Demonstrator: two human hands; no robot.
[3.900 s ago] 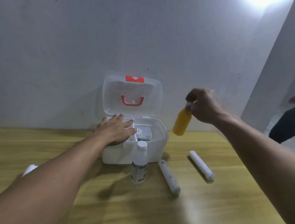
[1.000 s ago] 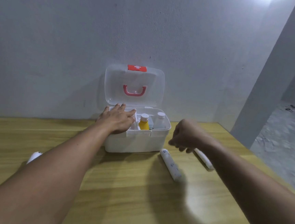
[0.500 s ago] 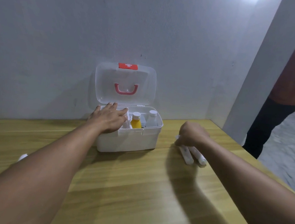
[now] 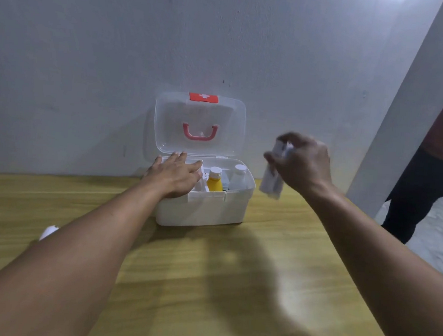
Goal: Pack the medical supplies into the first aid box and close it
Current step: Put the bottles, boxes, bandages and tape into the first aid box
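Observation:
The white first aid box [image 4: 211,212] stands against the wall with its clear lid [image 4: 200,124] up, red handle showing. Inside stand an orange bottle [image 4: 214,182] and a clear white-capped bottle [image 4: 238,178]. My left hand [image 4: 173,175] lies flat on the box's left compartment, fingers spread. My right hand [image 4: 302,161] hovers just right of the box, above the table, closed around two white bandage rolls [image 4: 271,183] that hang down blurred from my fist.
A wooden table [image 4: 218,288] carries everything. A small white object [image 4: 48,231] peeks out from behind my left forearm. A person in dark trousers [image 4: 427,186] stands at the right, beside a white pillar [image 4: 395,129]. The table's right edge runs diagonally.
My right hand has closed on the two rolls that lay on the table and lifted them up toward the box. My left hand has stayed on the box.

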